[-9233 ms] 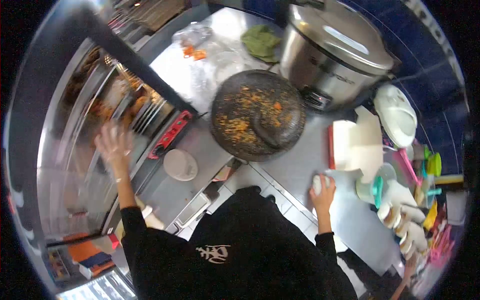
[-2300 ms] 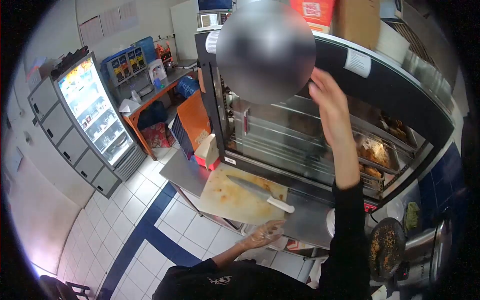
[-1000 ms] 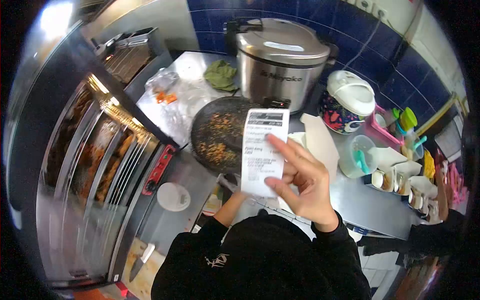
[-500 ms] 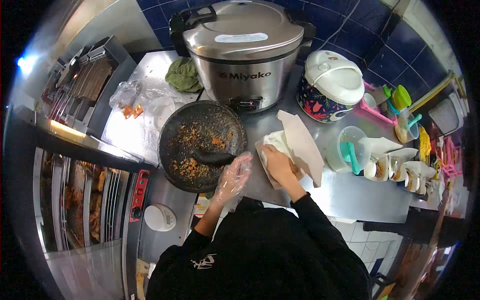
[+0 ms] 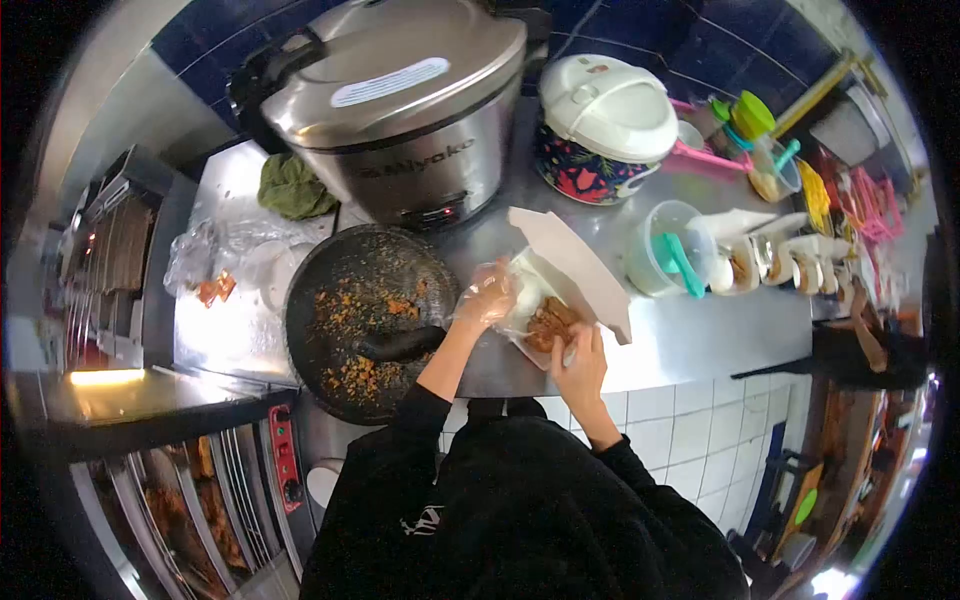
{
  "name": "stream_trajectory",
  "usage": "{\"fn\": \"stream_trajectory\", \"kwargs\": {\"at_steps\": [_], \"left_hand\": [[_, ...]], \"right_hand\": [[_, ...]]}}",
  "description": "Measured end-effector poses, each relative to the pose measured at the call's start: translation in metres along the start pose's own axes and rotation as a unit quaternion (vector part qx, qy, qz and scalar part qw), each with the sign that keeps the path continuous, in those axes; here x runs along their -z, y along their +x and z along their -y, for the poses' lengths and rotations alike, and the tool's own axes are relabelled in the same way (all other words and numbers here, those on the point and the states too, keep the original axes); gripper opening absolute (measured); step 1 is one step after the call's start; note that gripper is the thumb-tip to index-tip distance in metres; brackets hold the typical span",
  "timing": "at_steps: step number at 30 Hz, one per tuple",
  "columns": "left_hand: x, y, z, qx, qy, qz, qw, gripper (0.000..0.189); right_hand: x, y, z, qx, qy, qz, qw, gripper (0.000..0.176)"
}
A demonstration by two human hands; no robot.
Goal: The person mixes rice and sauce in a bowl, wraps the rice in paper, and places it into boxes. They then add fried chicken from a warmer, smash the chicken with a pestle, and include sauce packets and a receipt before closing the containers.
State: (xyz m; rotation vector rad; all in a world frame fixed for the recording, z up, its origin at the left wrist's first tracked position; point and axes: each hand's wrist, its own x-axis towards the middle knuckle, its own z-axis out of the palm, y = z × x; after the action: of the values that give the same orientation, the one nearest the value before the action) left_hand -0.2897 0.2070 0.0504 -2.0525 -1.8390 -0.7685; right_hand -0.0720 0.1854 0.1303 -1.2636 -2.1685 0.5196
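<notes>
A paper food box [image 5: 578, 272] sits on the steel counter with its lid flap raised. In it I see white rice [image 5: 528, 290] and a brown piece of fried chicken [image 5: 549, 325] at the near side. My left hand [image 5: 488, 292], in a clear plastic glove, grips the box's left edge, its fingers partly blurred. My bare right hand [image 5: 582, 368] is closed on the near right edge, its fingertips close beside the chicken. Left of the box lies a dark stone mortar [image 5: 325, 270] holding crumbly orange-brown bits, with a black pestle [image 5: 400, 344] resting in it.
A large steel rice cooker [image 5: 410, 175] and a smaller floral rice cooker [image 5: 605, 125] stand behind. To the right are a clear tub [image 5: 645, 255] with a turquoise scoop [image 5: 680, 265] and several filled paper boxes [image 5: 745, 262]. A green cloth [image 5: 295, 188] lies at the left.
The view has turned right. My left hand has moved from beside the pestle to the box. My right hand has shifted from over the rice to the near edge, and the chicken now shows.
</notes>
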Motion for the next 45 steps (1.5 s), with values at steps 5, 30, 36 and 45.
{"fn": "stream_trajectory", "kwargs": {"at_steps": [5,30,36,45], "left_hand": [[-0.018,-0.023,-0.058,0.061,-0.025,0.194,0.979,0.049],[0.098,-0.435,-0.403,0.585,-0.017,0.289,0.758,0.039],[0.056,-0.623,-0.560,0.892,0.050,-0.145,0.426,0.018],[0.040,-0.677,-0.819,0.948,0.060,-0.083,0.302,0.014]], "right_hand": [[0.008,-0.055,-0.070,-0.163,0.178,0.007,0.970,0.037],[0.042,-0.150,0.038,0.305,0.314,0.457,0.774,0.025],[0.032,-0.275,0.229,0.499,0.453,0.396,0.624,0.018],[0.049,-0.485,0.513,0.601,0.548,0.038,0.580,0.037]]}}
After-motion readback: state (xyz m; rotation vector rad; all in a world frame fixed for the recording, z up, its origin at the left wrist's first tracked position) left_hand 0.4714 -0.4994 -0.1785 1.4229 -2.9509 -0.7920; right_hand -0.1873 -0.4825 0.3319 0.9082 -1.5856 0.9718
